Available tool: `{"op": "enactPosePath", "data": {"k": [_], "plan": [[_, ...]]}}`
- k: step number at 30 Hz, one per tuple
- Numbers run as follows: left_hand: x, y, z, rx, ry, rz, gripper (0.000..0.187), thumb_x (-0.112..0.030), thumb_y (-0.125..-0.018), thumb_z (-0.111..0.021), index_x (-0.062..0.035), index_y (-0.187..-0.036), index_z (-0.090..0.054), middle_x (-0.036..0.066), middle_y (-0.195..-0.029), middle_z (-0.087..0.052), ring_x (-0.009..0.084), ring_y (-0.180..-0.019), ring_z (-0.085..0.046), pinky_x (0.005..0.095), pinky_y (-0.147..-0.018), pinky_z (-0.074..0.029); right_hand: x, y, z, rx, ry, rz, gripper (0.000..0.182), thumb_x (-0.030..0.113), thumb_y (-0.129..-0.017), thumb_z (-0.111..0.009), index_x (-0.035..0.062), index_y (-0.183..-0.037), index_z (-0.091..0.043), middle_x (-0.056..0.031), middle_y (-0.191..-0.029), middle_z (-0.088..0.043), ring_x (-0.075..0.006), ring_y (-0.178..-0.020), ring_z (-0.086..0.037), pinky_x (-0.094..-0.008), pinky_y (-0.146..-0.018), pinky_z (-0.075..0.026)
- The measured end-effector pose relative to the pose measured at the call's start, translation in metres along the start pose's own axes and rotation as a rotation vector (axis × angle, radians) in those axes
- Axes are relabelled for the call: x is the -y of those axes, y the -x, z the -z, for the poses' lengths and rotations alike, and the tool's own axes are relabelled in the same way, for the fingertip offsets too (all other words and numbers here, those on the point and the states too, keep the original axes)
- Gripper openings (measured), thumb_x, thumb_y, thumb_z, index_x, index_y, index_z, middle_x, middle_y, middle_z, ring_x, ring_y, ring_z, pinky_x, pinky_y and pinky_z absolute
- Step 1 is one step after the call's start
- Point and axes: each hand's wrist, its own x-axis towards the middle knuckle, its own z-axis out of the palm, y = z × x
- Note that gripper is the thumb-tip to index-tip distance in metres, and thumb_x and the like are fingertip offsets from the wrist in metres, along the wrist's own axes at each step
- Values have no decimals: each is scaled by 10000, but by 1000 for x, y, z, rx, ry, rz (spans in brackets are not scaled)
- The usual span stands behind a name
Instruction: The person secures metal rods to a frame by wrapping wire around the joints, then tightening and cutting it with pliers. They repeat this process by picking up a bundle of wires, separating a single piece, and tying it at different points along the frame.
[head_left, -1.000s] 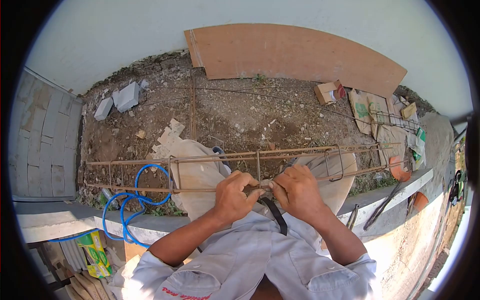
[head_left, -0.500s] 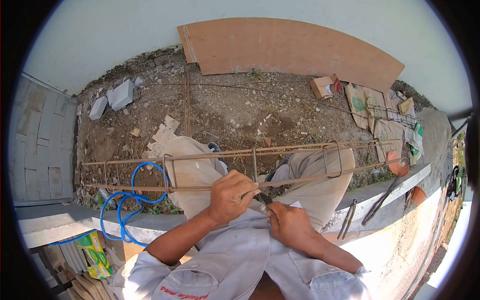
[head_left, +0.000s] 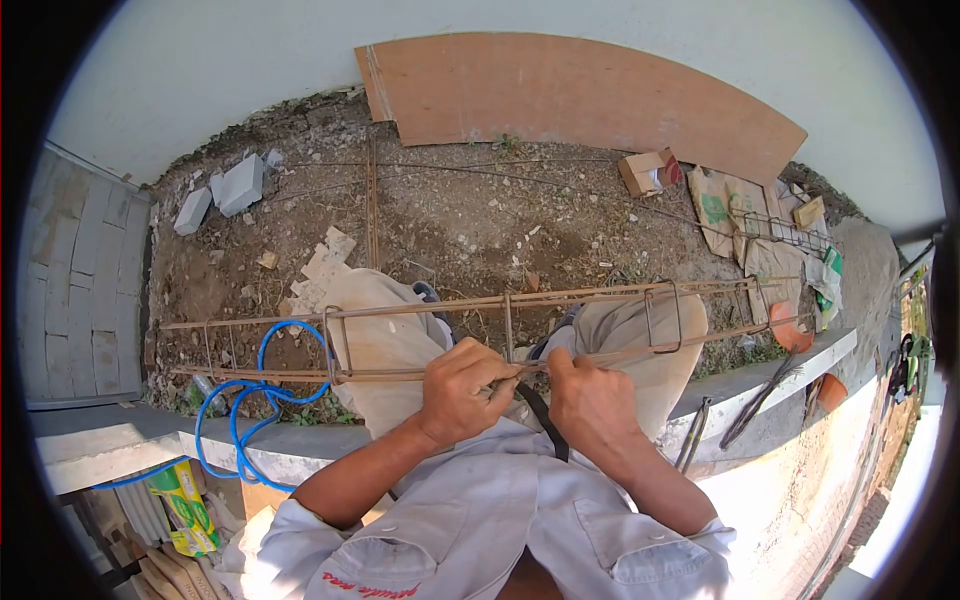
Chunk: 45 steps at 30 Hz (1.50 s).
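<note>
The wearer's shirt [head_left: 470, 500] is pale grey-blue, with red lettering near one pocket. The trousers [head_left: 385, 325] are beige, and the rebar frame [head_left: 420, 308] is rusty brown. The hose [head_left: 245, 405] is bright blue. The long board [head_left: 590, 95] is plain reddish-tan, the loose blocks [head_left: 240, 185] light grey, and the upright wall [head_left: 250, 50] whitish. One sack [head_left: 185, 510] mixes yellow, green and white.

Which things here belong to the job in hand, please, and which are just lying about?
In the job: steel frame, left hand, right hand; probably pincers and wires.

Apparently lying about: blue hose, plywood board, cardboard box, pale blocks.
</note>
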Motion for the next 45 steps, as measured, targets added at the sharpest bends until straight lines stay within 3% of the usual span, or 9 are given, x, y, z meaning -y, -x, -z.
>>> {"op": "enactPosePath", "data": {"k": [9, 14, 19, 23, 29, 30, 33, 37, 45], "plan": [[-4, -5, 3, 103, -35, -45, 182, 33, -724, -811, -40, -883, -757, 84, -877, -714, 276, -790, -659, 375, -665, -533, -38, 27, -13, 368, -929, 4, 242, 251, -990, -706, 11, -1030, -704, -228, -904, -728, -418, -873, -719, -474, -775, -560], [-5, -9, 5, 152, -30, -33, 193, 40, -734, -810, -38, -900, -752, 101, -892, -708, 289, -802, -655, 388, -689, -531, -149, 86, -17, -219, -348, -570, 323, 294, -936, -781, 20, -1095, -719, -213, -939, -735, -408, -867, -720, -466, -754, -561], [-4, -7, 8, 182, 13, -7, 257, 35, -747, -802, -26, -988, -736, 125, -918, -708, 311, -819, -665, 402, -721, -543, -288, 206, -140, -132, 16, -1187, 719, 378, -863, -849, 43, -1432, -566, -319, -1131, -729, -488, -1089, -703, -540, -900, -560], [-11, -6, 15, 215, 55, 191, 301, 24, -782, -775, -6, -1065, -677, 155, -959, -705, 340, -867, -685, 421, -773, -557, -299, 277, -235, -86, -50, -1187, 910, 327, -865, -845, 48, -1576, -350, -346, -1222, -666, -508, -1190, -639, -549, -995, -517], [-17, -16, 28, 374, 53, 420, 242, -98, -843, -771, -11, -1049, -680, 185, -1005, -719, 354, -948, -707, 441, -853, -567, -346, 297, -282, -351, -376, -987, 727, 62, -833, -771, 11, -1463, -410, -261, -1032, -687, -436, -857, -720, -511, -709, -573], [-14, -18, 29, 442, -24, 402, 254, -122, -838, -786, -14, -1051, -696, 182, -996, -719, 346, -946, -707, 435, -851, -565, -317, 273, -248, -352, -603, -1186, 562, 57, -835, -687, 8, -1362, -501, -159, -896, -653, -300, -586, -643, -438, -468, -486], [-12, -16, 29, 493, -142, 338, 267, -193, -837, -817, -17, -1014, -721, 178, -970, -720, 358, -948, -694, 453, -851, -554, -318, 249, -207, -499, -944, -1477, 454, 115, -847, -643, 41, -1289, -575, -83, -813, -600, -182, -484, -509, -360, -384, -374], [-10, -13, 20, 441, -176, 286, 249, -216, -843, -827, -20, -935, -706, 157, -927, -707, 370, -929, -673, 472, -817, -541, -252, 217, -106, -676, -1960, -1013, 397, 165, -907, -619, -1, -1267, -650, -29, -691, -525, -142, -550, -515, -285, -422, -374], [1, -8, 9, 354, -214, 71, 206, -196, -846, -804, -38, -854, -673, 131, -842, -662, 340, -855, -660, 465, -743, -533, -144, 102, 60, 41, -499, -438, 237, 187, -968, -740, -25, -1073, -755, -113, -741, -722, -213, -660, -662, -357, -647, -525]]}}
